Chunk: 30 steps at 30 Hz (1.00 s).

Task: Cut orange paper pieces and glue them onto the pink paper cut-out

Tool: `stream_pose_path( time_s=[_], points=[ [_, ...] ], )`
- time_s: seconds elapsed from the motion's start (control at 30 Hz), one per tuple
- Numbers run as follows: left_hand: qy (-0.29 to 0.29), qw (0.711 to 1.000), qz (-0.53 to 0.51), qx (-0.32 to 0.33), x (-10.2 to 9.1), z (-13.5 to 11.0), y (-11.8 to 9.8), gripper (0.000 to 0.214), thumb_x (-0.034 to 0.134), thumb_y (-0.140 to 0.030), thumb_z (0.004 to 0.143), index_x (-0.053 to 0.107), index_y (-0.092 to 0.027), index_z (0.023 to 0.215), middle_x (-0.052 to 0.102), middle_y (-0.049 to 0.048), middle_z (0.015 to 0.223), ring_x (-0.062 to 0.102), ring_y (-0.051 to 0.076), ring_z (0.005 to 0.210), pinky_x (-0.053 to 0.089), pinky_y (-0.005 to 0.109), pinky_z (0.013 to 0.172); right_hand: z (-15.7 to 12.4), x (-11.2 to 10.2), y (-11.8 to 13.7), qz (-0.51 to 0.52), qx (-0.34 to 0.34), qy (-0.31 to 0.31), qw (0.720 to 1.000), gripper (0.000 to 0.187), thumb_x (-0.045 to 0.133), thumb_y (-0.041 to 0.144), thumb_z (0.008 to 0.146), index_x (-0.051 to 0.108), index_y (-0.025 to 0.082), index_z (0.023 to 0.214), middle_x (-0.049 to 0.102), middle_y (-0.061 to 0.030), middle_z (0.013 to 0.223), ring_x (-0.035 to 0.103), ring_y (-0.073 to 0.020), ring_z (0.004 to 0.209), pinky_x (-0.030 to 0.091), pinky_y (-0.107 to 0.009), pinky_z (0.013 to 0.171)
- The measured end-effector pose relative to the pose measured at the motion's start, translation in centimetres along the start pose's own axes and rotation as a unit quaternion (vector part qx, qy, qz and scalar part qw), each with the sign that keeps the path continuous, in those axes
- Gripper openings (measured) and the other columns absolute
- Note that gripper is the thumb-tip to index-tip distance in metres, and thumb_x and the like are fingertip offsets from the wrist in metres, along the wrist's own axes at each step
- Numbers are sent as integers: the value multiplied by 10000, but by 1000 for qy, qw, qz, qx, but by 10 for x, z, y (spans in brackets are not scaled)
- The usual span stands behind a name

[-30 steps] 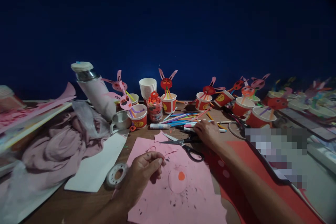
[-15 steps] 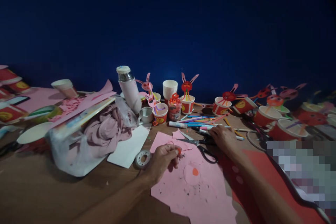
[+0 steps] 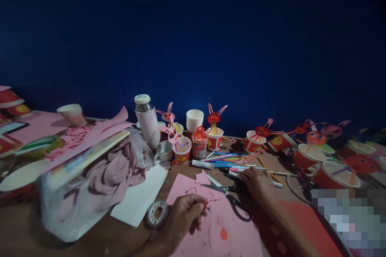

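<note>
The left hand (image 3: 183,219) is pinching a tiny red bit (image 3: 205,205) over the pink paper (image 3: 238,241); it could drop. The right hand (image 3: 259,182) is lying flat beside the scissors (image 3: 229,196).

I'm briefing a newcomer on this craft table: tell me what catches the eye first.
A row of red paper cups with paper bunny heads lines the table's far edge against the dark blue wall. In front, the left hand pinches a small red paper bit over a pink paper sheet, while the right hand rests by black-handled scissors near scattered coloured pens.
</note>
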<state>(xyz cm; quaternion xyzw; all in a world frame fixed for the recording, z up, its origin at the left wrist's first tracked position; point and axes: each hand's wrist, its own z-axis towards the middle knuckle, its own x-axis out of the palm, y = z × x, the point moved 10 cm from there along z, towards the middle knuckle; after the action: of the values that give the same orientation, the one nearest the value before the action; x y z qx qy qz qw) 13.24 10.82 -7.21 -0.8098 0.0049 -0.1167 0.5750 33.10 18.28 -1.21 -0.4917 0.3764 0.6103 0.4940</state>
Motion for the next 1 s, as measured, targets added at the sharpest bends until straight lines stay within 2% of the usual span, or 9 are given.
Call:
stream_pose_path(
  time_s=[0.2, 0.37, 0.53, 0.67, 0.83, 1.0],
  points=[
    [-3, 1000, -20, -10, -4, 13, 20, 344, 645, -437, 604, 571, -129, 736, 567, -5, 580, 419, 48, 328, 236, 173, 318, -1, 0, -1, 11, -8, -6, 1000, 262, 442, 174, 869, 642, 238, 712, 642, -11, 754, 557, -179, 762, 255, -303, 672],
    [-19, 999, -33, 1, -7, 12, 18, 352, 672, -451, 615, 576, -133, 733, 576, -6, 580, 434, 45, 335, 245, 166, 332, -1, 2, -5, 22, 13, -6, 1000, 274, 412, 197, 891, 639, 224, 739, 642, -19, 780, 554, -163, 738, 263, -294, 682],
    [-2, 1000, -26, -9, -3, 9, 13, 321, 664, -429, 635, 573, -134, 723, 598, 9, 619, 463, 57, 379, 284, 170, 352, -1, -2, -5, 36, 16, -15, 999, 282, 417, 210, 888, 639, 207, 714, 637, -30, 758, 554, -164, 720, 268, -292, 680],
    [3, 1000, -17, -14, -3, 8, 12, 286, 637, -397, 665, 575, -131, 748, 606, 14, 634, 464, 56, 392, 284, 172, 367, -1, -13, -3, 56, 1, -46, 997, 284, 410, 212, 894, 643, 228, 732, 643, -10, 741, 557, -153, 705, 276, -287, 687],
    [7, 1000, -7, -11, -3, 5, 9, 240, 600, -348, 700, 595, -126, 790, 605, 19, 656, 477, 65, 433, 304, 184, 396, -4, -36, 4, 78, -9, -99, 992, 284, 380, 229, 906, 639, 202, 793, 661, -34, 777, 566, -157, 749, 278, -298, 739],
    [-5, 1000, -4, -19, -4, 3, 6, 235, 599, -314, 678, 594, -121, 812, 602, 17, 659, 470, 66, 439, 309, 192, 406, -12, -47, 30, 104, -72, -67, 990, 246, 440, 217, 876, 644, 221, 739, 660, -2, 715, 561, -136, 691, 268, -293, 726]
  ],
)
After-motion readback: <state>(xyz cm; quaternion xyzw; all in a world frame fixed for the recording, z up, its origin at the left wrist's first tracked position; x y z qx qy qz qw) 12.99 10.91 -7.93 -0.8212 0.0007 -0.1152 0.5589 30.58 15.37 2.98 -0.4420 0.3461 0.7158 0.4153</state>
